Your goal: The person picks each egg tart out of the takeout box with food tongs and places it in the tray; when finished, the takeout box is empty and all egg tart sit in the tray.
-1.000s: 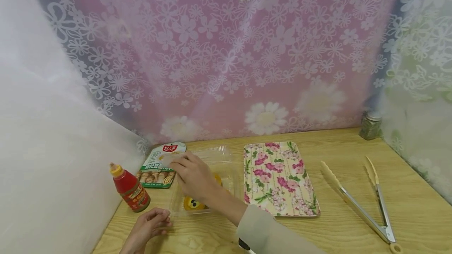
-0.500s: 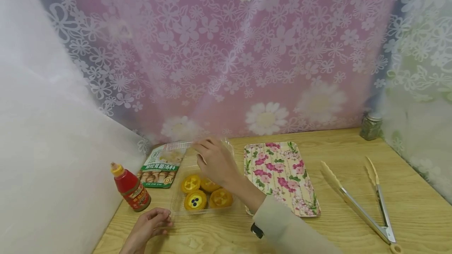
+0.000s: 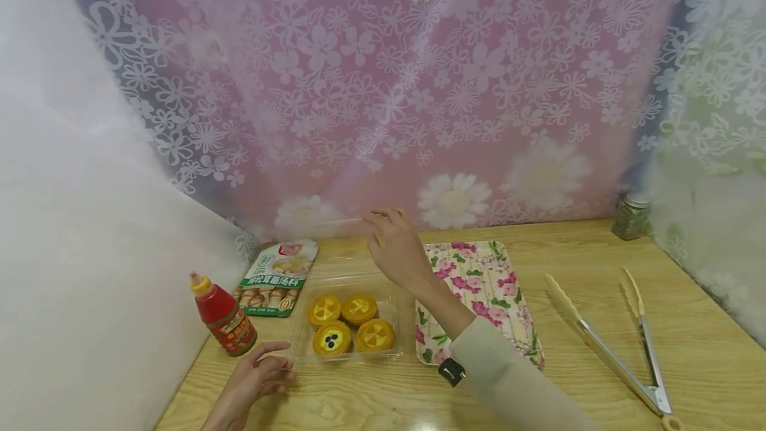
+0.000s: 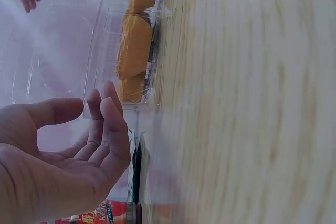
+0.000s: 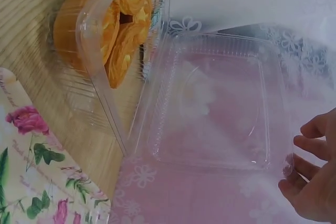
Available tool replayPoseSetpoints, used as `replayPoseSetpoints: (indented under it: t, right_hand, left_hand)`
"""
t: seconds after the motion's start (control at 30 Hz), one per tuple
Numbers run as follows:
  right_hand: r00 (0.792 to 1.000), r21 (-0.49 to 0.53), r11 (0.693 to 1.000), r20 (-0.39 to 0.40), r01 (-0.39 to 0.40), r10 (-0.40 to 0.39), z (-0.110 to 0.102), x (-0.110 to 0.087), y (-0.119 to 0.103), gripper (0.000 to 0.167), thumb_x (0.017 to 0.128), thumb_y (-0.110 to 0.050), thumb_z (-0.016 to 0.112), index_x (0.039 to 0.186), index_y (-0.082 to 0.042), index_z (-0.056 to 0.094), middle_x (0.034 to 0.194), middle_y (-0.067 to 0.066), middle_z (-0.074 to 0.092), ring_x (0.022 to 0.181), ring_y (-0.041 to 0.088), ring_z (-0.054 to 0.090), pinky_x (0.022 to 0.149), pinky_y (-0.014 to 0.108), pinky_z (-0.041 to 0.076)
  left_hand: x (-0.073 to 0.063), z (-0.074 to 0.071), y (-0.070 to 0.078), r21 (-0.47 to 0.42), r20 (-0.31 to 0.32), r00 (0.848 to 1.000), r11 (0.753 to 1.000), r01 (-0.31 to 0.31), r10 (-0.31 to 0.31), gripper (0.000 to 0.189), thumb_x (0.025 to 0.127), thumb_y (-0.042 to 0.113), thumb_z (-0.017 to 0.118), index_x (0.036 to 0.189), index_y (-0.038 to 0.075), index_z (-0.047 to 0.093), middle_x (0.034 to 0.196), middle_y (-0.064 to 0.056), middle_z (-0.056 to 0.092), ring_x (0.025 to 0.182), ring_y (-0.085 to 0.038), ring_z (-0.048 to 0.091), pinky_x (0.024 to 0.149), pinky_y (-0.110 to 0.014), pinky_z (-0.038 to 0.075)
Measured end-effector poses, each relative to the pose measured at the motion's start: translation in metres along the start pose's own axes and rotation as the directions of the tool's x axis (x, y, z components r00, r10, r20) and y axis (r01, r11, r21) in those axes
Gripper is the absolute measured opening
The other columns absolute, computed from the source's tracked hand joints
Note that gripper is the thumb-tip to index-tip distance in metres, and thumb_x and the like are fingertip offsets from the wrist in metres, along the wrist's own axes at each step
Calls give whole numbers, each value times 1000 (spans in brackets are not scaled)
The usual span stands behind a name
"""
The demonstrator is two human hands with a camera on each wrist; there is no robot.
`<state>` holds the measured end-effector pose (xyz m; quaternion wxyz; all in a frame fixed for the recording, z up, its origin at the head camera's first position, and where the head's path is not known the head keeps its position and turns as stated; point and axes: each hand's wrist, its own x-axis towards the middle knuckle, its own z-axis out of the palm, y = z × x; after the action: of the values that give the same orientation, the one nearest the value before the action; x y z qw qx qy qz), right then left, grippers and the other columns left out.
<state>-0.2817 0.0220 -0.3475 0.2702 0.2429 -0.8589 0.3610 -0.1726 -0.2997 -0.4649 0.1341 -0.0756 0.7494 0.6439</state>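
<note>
A clear plastic clamshell box [image 3: 402,344] holds several round yellow tarts [image 3: 375,335], one topped with dark blue berries [image 3: 332,338]. Its hinged lid [image 5: 226,167] stands raised at the back. My right hand [image 3: 397,248] pinches the lid's outer edge near a corner, thumb and fingertips meeting at a small tab in the right wrist view. At the front left corner of the box, my left hand [image 3: 254,381] pinches the rim between thumb and forefinger; the other fingers curl loosely below in the left wrist view [image 4: 105,140].
Left of the box stand a red sauce bottle [image 3: 224,318] with a yellow cap and a green-white food pouch [image 3: 278,278]. A floral tray [image 3: 479,298] lies to the right, partly under my right forearm. Beyond it are open tongs [image 3: 649,364] and a small jar [image 3: 631,217].
My right hand has moved rightward and up from over the pouch, and the lid has swung up and back. The tarts have come into full view. My left hand stays at the box corner.
</note>
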Motion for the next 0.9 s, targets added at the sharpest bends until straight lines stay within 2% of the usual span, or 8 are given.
replayPoseSetpoints:
  t: [0.1, 0.2, 0.37, 0.5, 0.67, 0.8, 0.9]
  right_hand:
    - [997, 125, 989, 21, -80, 78, 0, 2, 6, 39, 99, -5, 65, 138, -6, 66, 141, 14, 59, 132, 34, 52, 109, 52, 47]
    - [988, 234, 960, 42, -152, 146, 2, 2, 13, 46, 101, -8, 64, 147, -7, 57, 143, 16, 55, 132, 35, 51, 110, 53, 46]
    - [968, 395, 884, 82, -250, 237, 5, -2, 27, 59, 106, -21, 62, 159, -9, 39, 154, 17, 48, 141, 34, 47, 117, 50, 40]
    - [958, 484, 827, 117, -285, 262, 9, -5, 38, 61, 108, -21, 59, 162, -10, 32, 160, 13, 43, 147, 29, 43, 122, 44, 34]
    - [945, 518, 790, 162, -327, 284, 13, -10, 50, 59, 109, -28, 56, 161, -9, 34, 161, 12, 42, 148, 30, 42, 122, 47, 34]
    - [931, 508, 781, 187, -364, 313, 16, -15, 57, 59, 110, -33, 55, 161, -10, 36, 160, 14, 44, 147, 34, 42, 121, 50, 35]
    - [920, 499, 773, 204, -391, 334, 17, -18, 59, 58, 110, -30, 55, 161, -7, 37, 160, 16, 44, 148, 36, 42, 121, 51, 36]
  left_hand:
    - [0, 3, 1, 0, -2, 1000, 1000, -4, 4, 49, 108, 19, 56, 148, -7, 43, 103, -7, 72, 95, -23, 74, 80, -39, 61]
    - [0, 5, 2, -4, -9, 1000, 1000, -7, 6, 48, 108, 18, 56, 147, -6, 44, 102, -7, 72, 94, -24, 73, 80, -40, 61]
    - [1, 6, 2, -3, -11, 1000, 1000, -17, 17, 46, 109, 18, 57, 146, -6, 44, 103, -8, 73, 94, -23, 73, 79, -40, 61]
    - [2, 6, 2, -3, -2, 1000, 1000, -23, 23, 47, 108, 18, 58, 147, -5, 44, 105, -8, 73, 95, -23, 73, 80, -40, 61]
    - [3, 5, 2, -6, 5, 1000, 1000, -22, 22, 48, 108, 19, 59, 147, -5, 44, 105, -7, 74, 95, -23, 72, 80, -39, 61]
    - [3, 5, 2, -11, 2, 1000, 1000, -21, 21, 48, 108, 19, 60, 147, -5, 44, 105, -7, 73, 95, -23, 72, 79, -38, 61]
    - [3, 5, 2, -16, -1, 1000, 1000, -21, 21, 48, 107, 19, 60, 146, -5, 44, 104, -7, 73, 94, -22, 72, 78, -37, 61]
